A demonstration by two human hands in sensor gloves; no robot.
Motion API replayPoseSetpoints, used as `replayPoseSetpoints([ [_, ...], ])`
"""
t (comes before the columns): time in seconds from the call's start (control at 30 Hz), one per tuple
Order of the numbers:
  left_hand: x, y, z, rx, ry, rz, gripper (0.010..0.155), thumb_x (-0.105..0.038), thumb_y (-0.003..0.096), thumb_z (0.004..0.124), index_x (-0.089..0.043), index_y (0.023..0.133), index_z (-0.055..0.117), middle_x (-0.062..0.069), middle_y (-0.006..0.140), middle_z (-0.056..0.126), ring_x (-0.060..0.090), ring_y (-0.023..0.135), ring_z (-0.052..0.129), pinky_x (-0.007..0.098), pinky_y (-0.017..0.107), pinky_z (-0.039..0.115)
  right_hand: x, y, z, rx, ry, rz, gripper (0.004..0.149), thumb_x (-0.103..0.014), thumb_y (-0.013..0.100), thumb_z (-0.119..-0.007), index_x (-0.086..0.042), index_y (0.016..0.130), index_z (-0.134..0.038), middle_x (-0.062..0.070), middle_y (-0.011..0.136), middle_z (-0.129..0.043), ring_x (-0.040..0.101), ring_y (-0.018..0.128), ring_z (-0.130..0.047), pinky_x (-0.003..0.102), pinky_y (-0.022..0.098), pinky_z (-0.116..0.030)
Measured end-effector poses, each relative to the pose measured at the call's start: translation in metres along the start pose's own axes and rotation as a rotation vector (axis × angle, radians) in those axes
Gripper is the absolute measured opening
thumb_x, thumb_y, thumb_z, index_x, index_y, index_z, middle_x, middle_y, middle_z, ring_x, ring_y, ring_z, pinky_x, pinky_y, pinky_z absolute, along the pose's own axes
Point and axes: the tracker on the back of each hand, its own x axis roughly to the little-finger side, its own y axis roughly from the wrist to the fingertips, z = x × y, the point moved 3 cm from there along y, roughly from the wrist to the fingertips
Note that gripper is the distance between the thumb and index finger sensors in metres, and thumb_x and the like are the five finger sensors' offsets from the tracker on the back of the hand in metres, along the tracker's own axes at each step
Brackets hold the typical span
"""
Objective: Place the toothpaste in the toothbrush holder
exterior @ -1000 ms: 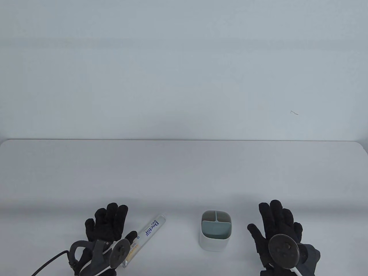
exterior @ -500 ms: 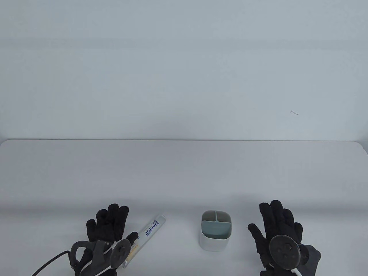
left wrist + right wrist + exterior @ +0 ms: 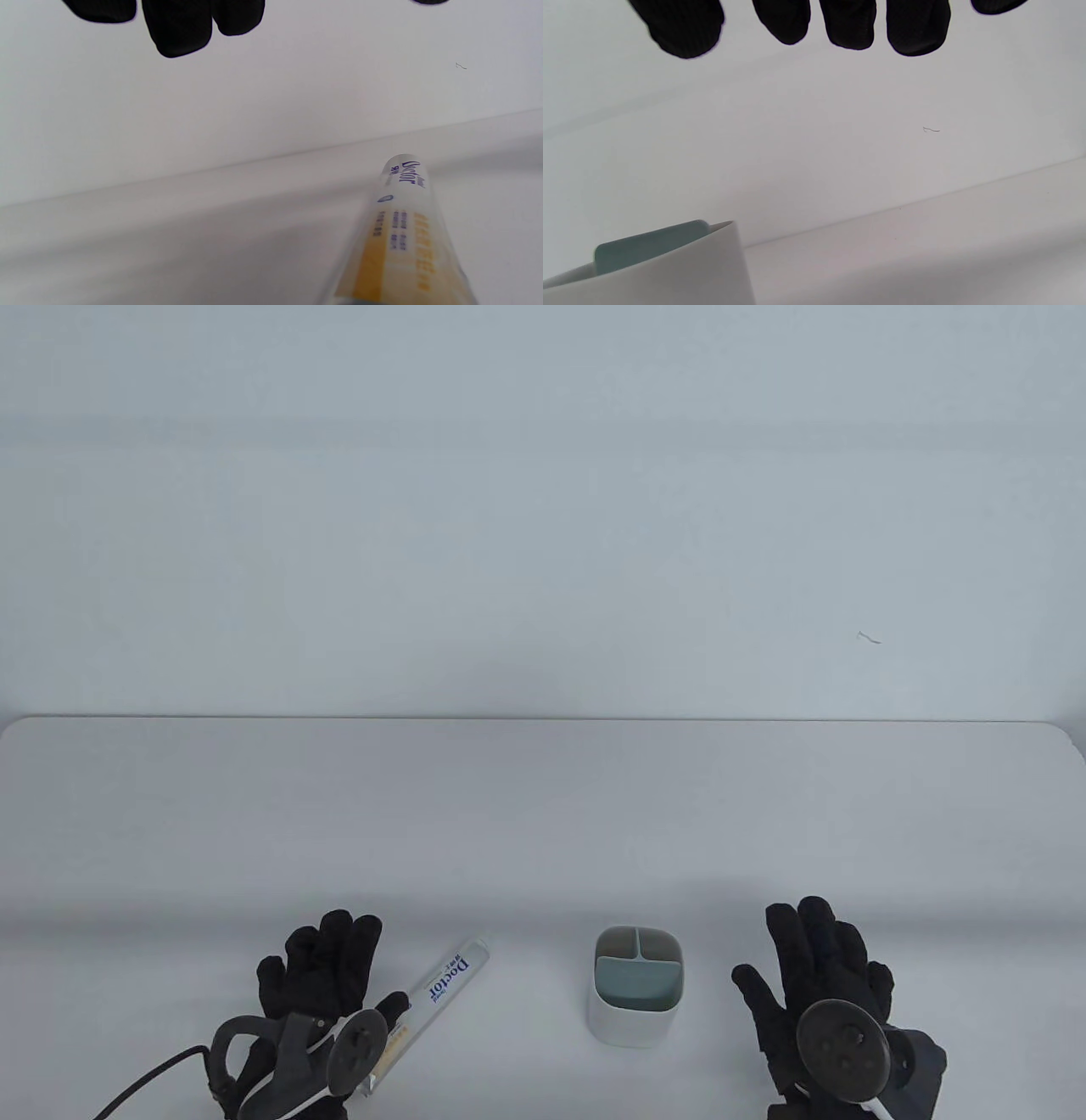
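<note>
Both hands, left hand and right hand, wear black gloves (fuzzy-looking), each with a dark grey round tracker.

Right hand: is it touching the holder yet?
Apart. The table view shows bare table between the right hand and the holder; in the right wrist view the fingertips hang clear of it.

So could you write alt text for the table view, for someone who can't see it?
A toothpaste tube lies flat on a white table, left of a white toothbrush holder with empty compartments. A black-gloved left hand rests open beside the tube, its thumb at the tube's edge; the right hand, also open, rests right of the holder.
</note>
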Motion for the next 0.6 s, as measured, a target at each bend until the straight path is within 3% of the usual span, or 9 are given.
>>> replayPoseSetpoints([
  [0.6,-0.006,0.004,0.018,0.1,-0.036,0.014,0.081,-0.062,0.0569,0.048,-0.013,0.114,0.018,0.025,0.122,0.045,0.057,0.104,0.064,0.073,0.066,0.057,0.0,0.0,0.0,-0.002,0.012,0.002,0.068,-0.054,0.059,-0.065,-0.022,0.115,-0.044,0.018,0.123,-0.045,0.055,0.106,-0.056,0.073,0.067,-0.041],
])
